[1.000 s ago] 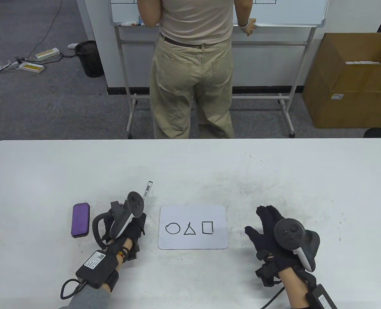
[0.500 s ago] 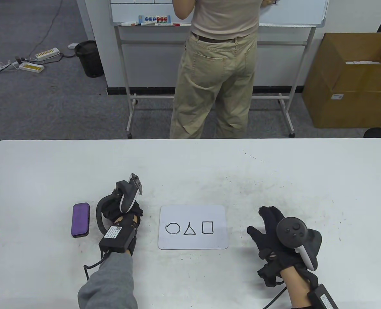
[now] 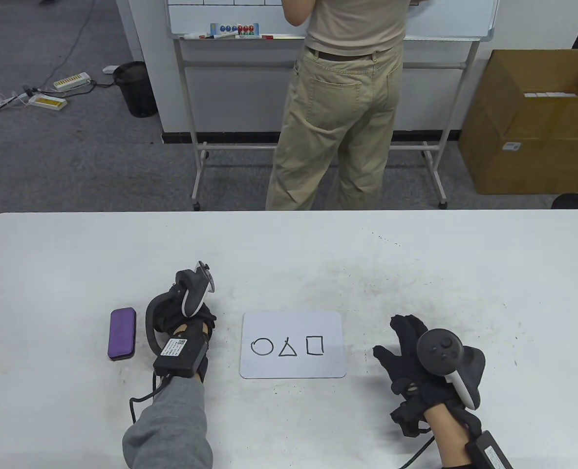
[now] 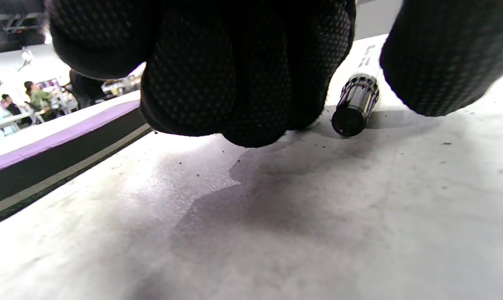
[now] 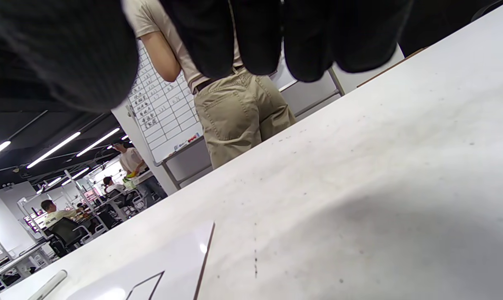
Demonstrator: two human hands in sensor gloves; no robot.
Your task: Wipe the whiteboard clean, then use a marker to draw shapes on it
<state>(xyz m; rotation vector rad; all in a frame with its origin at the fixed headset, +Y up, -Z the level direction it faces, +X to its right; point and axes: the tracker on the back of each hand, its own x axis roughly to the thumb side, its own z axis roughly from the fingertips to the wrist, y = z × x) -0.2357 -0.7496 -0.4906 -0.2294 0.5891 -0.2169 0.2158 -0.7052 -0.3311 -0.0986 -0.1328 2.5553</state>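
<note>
The small whiteboard (image 3: 293, 361) lies flat at the table's centre with a circle, a triangle and a square drawn in black. A purple eraser (image 3: 122, 334) lies to its left. Between eraser and board, my left hand (image 3: 198, 312) covers the marker in the table view. In the left wrist view the marker (image 4: 355, 104) lies on the table, black end towards the camera, between my fingers (image 4: 234, 83) and my thumb (image 4: 443, 54), which stands apart from it. My right hand (image 3: 401, 342) rests flat on the table right of the board, fingers spread. The board's corner (image 5: 163, 266) shows in the right wrist view.
A person (image 3: 347, 97) stands with their back to the table at a large wheeled whiteboard (image 3: 445, 19) just beyond the far edge. A cardboard box (image 3: 533, 122) sits on the floor at the right, a black bin (image 3: 135, 88) at the left.
My left hand moved forward over the marker, which no longer shows in the table view. The person behind stepped to the right. My right hand stayed put.
</note>
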